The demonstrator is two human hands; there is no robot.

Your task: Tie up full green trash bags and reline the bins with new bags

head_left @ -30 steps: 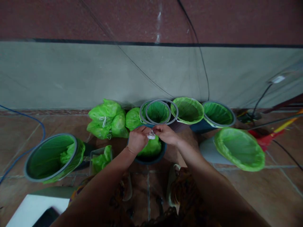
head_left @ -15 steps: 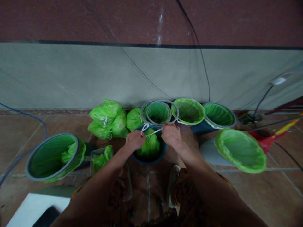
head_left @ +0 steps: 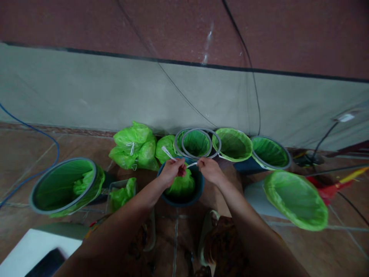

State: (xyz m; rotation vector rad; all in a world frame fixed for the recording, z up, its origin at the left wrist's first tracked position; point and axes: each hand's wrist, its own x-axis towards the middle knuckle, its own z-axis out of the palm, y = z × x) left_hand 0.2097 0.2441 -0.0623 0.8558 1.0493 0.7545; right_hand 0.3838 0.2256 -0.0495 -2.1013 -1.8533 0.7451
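Over the blue bucket (head_left: 181, 203), I had my left hand (head_left: 172, 171) and right hand (head_left: 210, 169) closed, pinching white string (head_left: 191, 165); handling it seemed underway, calling for steady tension.

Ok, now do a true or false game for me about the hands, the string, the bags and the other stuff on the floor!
1. The left hand and the right hand both hold the white string. True.
2. The bag in the blue bucket is red. False: the bag in the bucket is green.
3. The piled green bags sit by the wall. True.
4. The flat dark thing is inside a bin. False: it lies on the white surface.
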